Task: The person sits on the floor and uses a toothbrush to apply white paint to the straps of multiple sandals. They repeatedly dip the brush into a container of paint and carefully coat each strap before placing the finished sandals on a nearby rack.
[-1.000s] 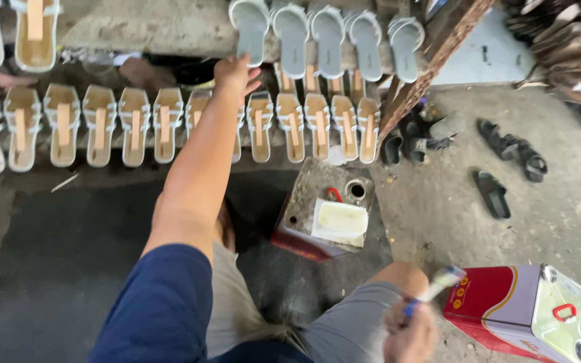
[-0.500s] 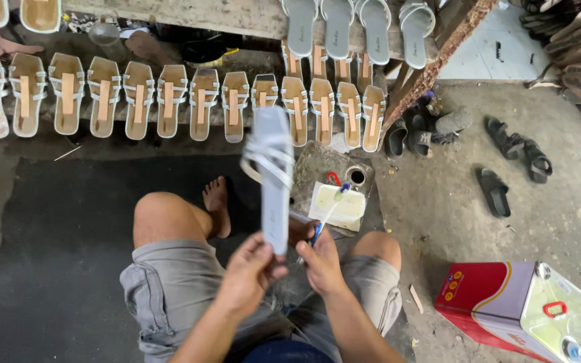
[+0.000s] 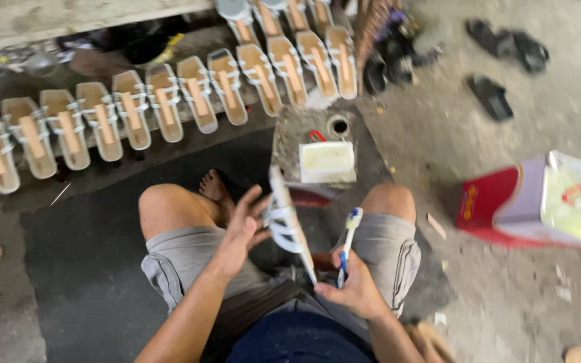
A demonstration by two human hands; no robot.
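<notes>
1. The head view looks down at a person sitting on the floor in grey shorts (image 3: 189, 259), with both knees bent up.
2. The left hand (image 3: 245, 228) is in the middle of the frame. Its fingers are spread wide and it touches the side of a white strappy sandal (image 3: 287, 225). You cannot tell for sure if the hand grips the sandal or just steadies it.
3. The sandal stands on its edge, tilted, between the two hands, just above the lap.
4. The right hand (image 3: 352, 288) is low and a bit right of the middle. It is closed around a toothbrush (image 3: 348, 243) with a blue and white handle. The brush end points up.
5. The bottom tip of the sandal is right next to the right hand's fingers.
6. Just above the sandal sits a grey block (image 3: 317, 144) with a pale yellow tub (image 3: 328, 161) on top and a small round can (image 3: 339, 126) behind it.
7. A long row of sandals (image 3: 169, 101) with tan insoles and white straps runs across the upper left and top of the frame.
8. At the right edge is a red and white tin (image 3: 539, 202) lying on the floor.
9. Dark sandals (image 3: 499, 60) lie at the upper right.
</notes>
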